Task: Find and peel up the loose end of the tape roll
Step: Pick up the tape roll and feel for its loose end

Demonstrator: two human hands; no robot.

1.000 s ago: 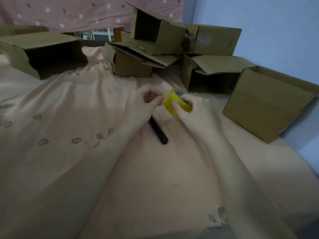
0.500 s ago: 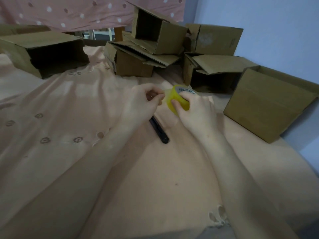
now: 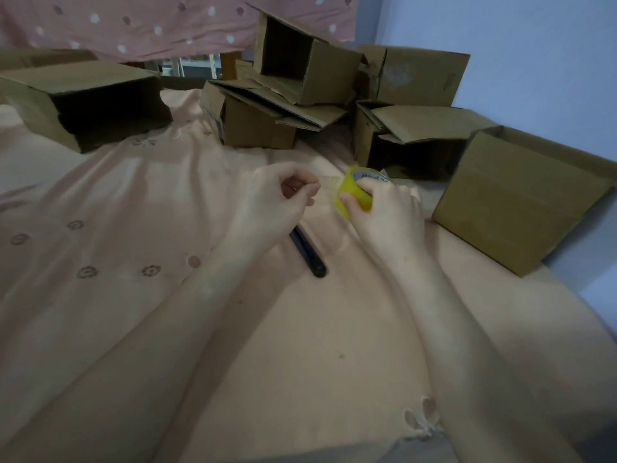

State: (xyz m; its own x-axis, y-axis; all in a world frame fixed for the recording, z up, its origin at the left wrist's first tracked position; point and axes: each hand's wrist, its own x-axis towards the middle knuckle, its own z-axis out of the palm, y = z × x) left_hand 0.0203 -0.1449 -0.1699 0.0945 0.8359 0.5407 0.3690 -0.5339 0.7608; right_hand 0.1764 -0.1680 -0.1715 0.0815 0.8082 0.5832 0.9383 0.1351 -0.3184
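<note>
Holding the tape roll (image 3: pixel 354 192) above the bed (image 3: pixel 300 345), both forearms reaching forward.
Right hand (image 3: pixel 389 215): grip wrapped around the yellow roll, thumb on its face. Left hand (image 3: pixel 277 202): thumb and forefinger pressed together, pinching a faint clear strip (image 3: pixel 329 187) running to the roll; its end is hard to make out. Black pen-like object (image 3: pixel 309 253) lies partly hidden beneath the left hand.
</note>
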